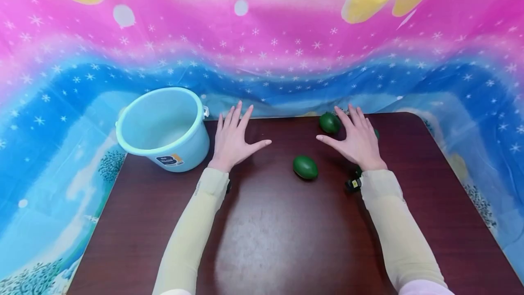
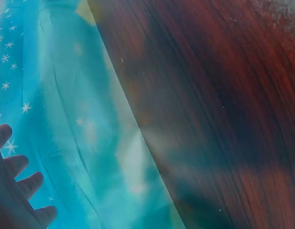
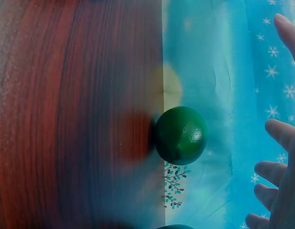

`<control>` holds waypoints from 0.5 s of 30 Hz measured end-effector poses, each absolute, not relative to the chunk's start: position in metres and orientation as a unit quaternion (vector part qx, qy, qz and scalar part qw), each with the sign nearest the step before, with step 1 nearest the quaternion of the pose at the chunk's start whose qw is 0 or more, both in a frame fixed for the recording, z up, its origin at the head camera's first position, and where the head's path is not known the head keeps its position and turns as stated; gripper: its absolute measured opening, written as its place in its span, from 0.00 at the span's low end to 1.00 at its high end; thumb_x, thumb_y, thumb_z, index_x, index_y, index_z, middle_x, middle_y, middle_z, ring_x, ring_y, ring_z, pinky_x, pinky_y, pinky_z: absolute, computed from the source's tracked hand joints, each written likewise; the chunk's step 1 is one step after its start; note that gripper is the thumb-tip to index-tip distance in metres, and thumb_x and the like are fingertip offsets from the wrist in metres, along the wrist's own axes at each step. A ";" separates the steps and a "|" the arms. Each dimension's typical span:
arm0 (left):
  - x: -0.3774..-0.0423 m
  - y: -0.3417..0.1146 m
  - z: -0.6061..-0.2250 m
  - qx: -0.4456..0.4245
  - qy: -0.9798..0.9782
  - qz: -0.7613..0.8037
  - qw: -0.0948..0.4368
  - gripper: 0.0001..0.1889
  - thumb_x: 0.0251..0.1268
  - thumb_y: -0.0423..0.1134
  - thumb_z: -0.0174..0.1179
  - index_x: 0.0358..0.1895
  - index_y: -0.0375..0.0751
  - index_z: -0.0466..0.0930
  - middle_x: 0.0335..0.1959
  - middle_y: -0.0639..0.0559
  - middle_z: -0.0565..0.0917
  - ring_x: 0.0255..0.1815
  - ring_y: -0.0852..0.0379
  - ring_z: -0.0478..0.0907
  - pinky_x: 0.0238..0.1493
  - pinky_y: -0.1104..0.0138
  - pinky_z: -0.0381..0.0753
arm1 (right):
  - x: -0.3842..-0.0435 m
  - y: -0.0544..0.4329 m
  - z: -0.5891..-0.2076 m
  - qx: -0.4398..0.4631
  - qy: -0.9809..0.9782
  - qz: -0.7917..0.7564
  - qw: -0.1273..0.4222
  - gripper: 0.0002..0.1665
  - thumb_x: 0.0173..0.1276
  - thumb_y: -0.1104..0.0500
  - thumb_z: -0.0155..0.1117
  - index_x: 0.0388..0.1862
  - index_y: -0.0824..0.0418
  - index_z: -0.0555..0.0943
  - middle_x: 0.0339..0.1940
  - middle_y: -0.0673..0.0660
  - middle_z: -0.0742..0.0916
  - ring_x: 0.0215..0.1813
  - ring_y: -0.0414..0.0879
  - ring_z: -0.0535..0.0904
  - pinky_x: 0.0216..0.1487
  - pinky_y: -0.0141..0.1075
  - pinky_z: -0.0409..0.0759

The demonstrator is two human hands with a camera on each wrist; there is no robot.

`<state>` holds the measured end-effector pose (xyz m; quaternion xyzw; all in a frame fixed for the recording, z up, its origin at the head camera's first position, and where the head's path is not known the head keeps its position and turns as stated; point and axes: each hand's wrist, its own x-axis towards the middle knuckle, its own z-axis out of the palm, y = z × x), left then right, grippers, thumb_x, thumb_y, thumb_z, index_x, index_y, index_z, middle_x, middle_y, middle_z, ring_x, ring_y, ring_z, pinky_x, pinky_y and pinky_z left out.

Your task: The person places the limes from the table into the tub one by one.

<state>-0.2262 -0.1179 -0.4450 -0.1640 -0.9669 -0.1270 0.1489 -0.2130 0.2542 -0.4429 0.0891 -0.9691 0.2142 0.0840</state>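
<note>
Both hands hover over the table with fingers spread, holding nothing. My left hand point(image 1: 233, 142) is just right of a light blue bucket point(image 1: 192, 149), apart from it; its fingers point(image 2: 30, 183) show at the lower left of the left wrist view. Near my right hand point(image 1: 360, 142) lie glossy dark green oval fruits, their exact kind unclear. One fruit point(image 1: 329, 123) sits at the far edge by the right fingertips, and another fruit point(image 1: 305, 167) lies nearer, between the hands. Parts of others are mostly hidden behind the right hand and wrist. The right wrist view shows one fruit point(image 3: 180, 136) left of the fingers.
The dark red-brown wooden table point(image 1: 262, 240) has a straight far edge. A patterned pink and blue cloth point(image 1: 262, 49) hangs behind and around it. The bucket stands upright at the far left corner, with a label on its side. A black wrist device point(image 1: 353, 185) is on the right wrist.
</note>
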 end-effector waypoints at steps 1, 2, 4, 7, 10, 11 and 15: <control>-0.226 -0.118 -0.445 -0.163 -0.967 -0.127 0.149 0.59 0.52 0.88 0.40 0.84 0.62 0.41 0.84 0.49 0.45 0.83 0.48 0.37 0.77 0.43 0.39 | -0.213 0.254 -0.443 0.088 -0.969 0.214 0.084 0.59 0.62 0.21 0.59 0.85 0.40 0.52 0.85 0.59 0.51 0.83 0.56 0.37 0.77 0.59 0.37; -0.226 -0.118 -0.445 -0.162 -0.967 -0.127 0.149 0.59 0.52 0.88 0.40 0.84 0.62 0.41 0.84 0.49 0.44 0.83 0.49 0.37 0.77 0.43 0.40 | -0.212 0.254 -0.444 0.087 -0.969 0.214 0.085 0.59 0.61 0.20 0.59 0.85 0.40 0.51 0.85 0.59 0.51 0.83 0.57 0.37 0.77 0.59 0.37; -0.225 -0.118 -0.445 -0.161 -0.967 -0.130 0.151 0.59 0.51 0.88 0.40 0.84 0.62 0.42 0.84 0.50 0.44 0.83 0.49 0.37 0.77 0.44 0.40 | -0.212 0.253 -0.444 0.086 -0.969 0.214 0.086 0.59 0.61 0.20 0.59 0.85 0.40 0.51 0.85 0.58 0.51 0.83 0.57 0.37 0.77 0.61 0.38; -0.224 -0.119 -0.444 -0.160 -0.964 -0.140 0.158 0.59 0.52 0.88 0.41 0.84 0.61 0.43 0.84 0.51 0.44 0.83 0.48 0.39 0.77 0.44 0.39 | -0.211 0.253 -0.445 0.084 -0.969 0.215 0.088 0.59 0.61 0.20 0.59 0.85 0.39 0.51 0.85 0.57 0.50 0.83 0.56 0.38 0.76 0.63 0.41; -0.222 -0.121 -0.441 -0.161 -0.961 -0.151 0.169 0.58 0.52 0.87 0.43 0.84 0.60 0.45 0.84 0.50 0.46 0.82 0.47 0.42 0.78 0.46 0.39 | -0.209 0.253 -0.446 0.083 -0.968 0.218 0.090 0.59 0.61 0.20 0.59 0.85 0.38 0.51 0.85 0.56 0.51 0.83 0.56 0.39 0.75 0.66 0.44; -0.220 -0.122 -0.440 -0.162 -0.959 -0.155 0.172 0.58 0.53 0.87 0.44 0.84 0.59 0.46 0.84 0.50 0.47 0.82 0.47 0.43 0.78 0.46 0.39 | -0.209 0.253 -0.446 0.083 -0.968 0.219 0.091 0.60 0.60 0.20 0.60 0.85 0.39 0.51 0.85 0.57 0.51 0.83 0.57 0.40 0.74 0.67 0.45; -0.213 -0.127 -0.437 -0.170 -0.951 -0.174 0.192 0.57 0.55 0.84 0.48 0.84 0.56 0.49 0.83 0.49 0.49 0.82 0.47 0.46 0.78 0.48 0.41 | -0.207 0.252 -0.446 0.088 -0.966 0.222 0.096 0.60 0.60 0.21 0.61 0.85 0.42 0.53 0.84 0.58 0.53 0.83 0.58 0.43 0.73 0.67 0.48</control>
